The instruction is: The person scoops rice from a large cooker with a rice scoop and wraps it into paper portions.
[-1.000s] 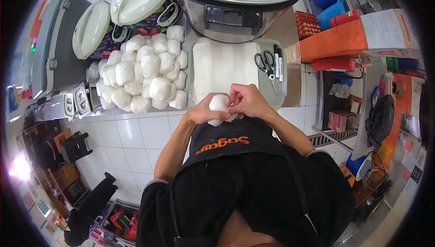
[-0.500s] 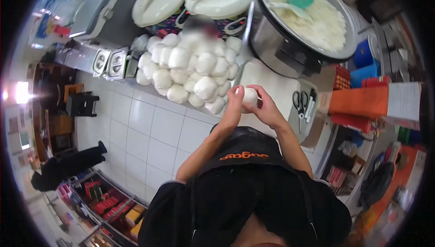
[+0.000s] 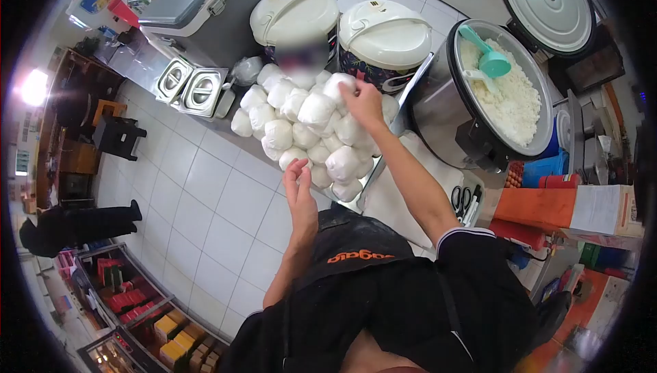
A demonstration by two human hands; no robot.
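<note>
R hand: fingers gripping white bundle, atop pile
L hand: fingers open, extended, nr pile's front edge; contact unclear
Paper sheets: btwn pile & scissors
Rice pot: lid up, green scoop in w/ rice

Bright glare at left; dark, fisheye-warped edges.

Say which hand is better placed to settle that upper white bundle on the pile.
Right, I'd judge: the right hand has fingers on the bundle, while the left hand hovers open beside the pile.
</note>
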